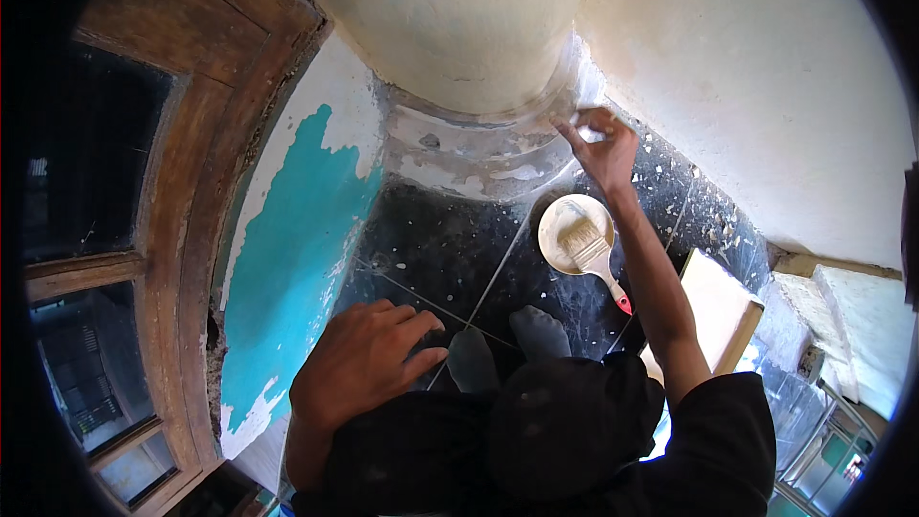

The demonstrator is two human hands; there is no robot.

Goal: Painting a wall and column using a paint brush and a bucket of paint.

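My right hand is raised beside the right side of the column base, its fingers bent with the thumb reaching towards the base. Whether something small is between those fingers cannot be told. Below it on the floor stands a round cream-coloured bowl. A flat paintbrush rests across it, pale bristles inside and red-tipped handle over the rim. My left hand hovers near my knee at the lower left, fingers curved and apart, holding nothing. The column's base shows bare, patchy plaster under the smooth cream shaft.
A wall with turquoise paint and white patches is at left, beside a wooden window frame. Dark floor tiles bear white specks. A pale box-like object lies at right, near the cream wall. Metal bars stand at lower right.
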